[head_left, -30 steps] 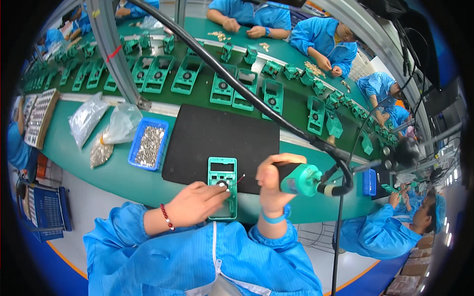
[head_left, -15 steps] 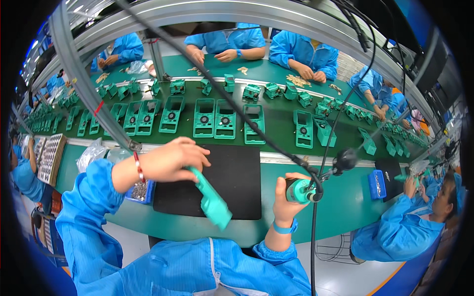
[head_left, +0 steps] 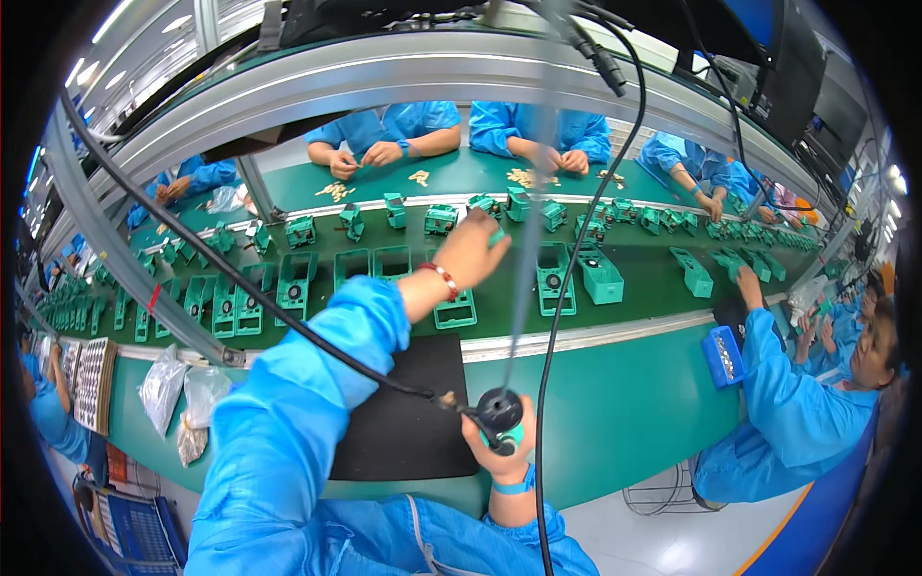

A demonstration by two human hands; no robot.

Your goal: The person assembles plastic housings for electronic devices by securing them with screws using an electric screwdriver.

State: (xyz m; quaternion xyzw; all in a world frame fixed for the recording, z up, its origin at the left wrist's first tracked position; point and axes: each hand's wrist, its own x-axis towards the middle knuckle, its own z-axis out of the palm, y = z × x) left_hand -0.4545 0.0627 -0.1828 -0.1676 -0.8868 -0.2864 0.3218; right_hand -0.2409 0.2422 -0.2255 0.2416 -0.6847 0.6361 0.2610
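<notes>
My left hand (head_left: 468, 253) is stretched out over the green line, above the rows of green parts. Something green shows beside its fingertips; blur hides whether the fingers grip it. Below the wrist lies a green plastic housing (head_left: 455, 313), partly covered by the hand and arm. Close to my body, my right hand (head_left: 501, 453) is wrapped round an upright electric screwdriver (head_left: 499, 411) with a black top and a green body. Its tip is hidden. A black mat (head_left: 413, 437) lies on the bench to the left of the screwdriver, partly under my left sleeve.
Small green blocks (head_left: 441, 219) stand in a row behind the housings. A thick black cable (head_left: 288, 312) and a thin hanging cable cross the view. Clear bags (head_left: 199, 398) lie at left, a blue bin (head_left: 722, 355) at right. Co-workers sit across and to the right.
My left hand has moved from the mat out over the line; the green housing it held no longer shows in it. The right hand has moved left and nearer with the screwdriver.
</notes>
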